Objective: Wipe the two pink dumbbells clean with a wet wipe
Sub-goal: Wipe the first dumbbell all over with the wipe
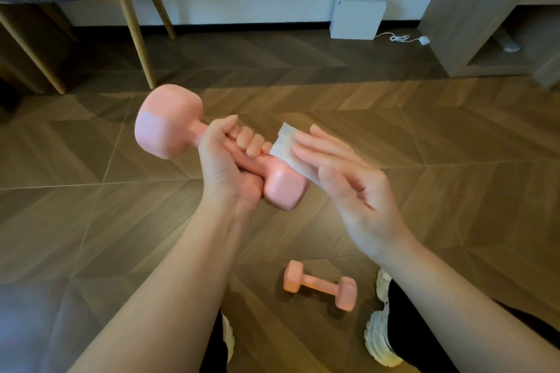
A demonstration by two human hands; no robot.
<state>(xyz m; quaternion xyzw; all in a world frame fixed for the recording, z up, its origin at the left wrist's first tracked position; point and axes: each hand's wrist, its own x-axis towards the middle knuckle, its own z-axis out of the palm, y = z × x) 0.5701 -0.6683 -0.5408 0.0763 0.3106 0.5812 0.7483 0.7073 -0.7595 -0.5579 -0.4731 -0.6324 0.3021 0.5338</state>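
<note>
Head view shows your left hand [225,157] closed around the handle of a pink dumbbell [169,121], held up in the air above the floor [424,136]. It is matte pink with blocky, rounded-edge heads; the far head points up and to the left, and one face of it carries a paler, slightly purplish patch. The near head sits just below your left palm, tilted down toward the right.

A white wipe [286,142], folded into a small pad, lies against the near end of the handle and the top of the near head. Your right hand [348,182] presses it there with flat, straight fingers; the hand is spread open, palm turned toward the dumbbell, thumb held loose, pressing the wipe against the dumbbell, not curled around it.

The second dumbbell [319,285] lies on its side on the floor between your feet, closer to your right shoe [378,339]. It has the same pink colour and shape, and nothing touches it.

Most of the held handle is covered by your left fingers, so its surface cannot be judged. The lower part of the wipe is hidden behind your right fingers, and its edges are soft with blur. Your left shoe [228,339] is mostly hidden behind your left forearm. Both forearms are bare and rise from the bottom edge, where they are cut off.

Against the far wall stands a white box [357,17] with a white cable [400,38] trailing beside it.
</note>
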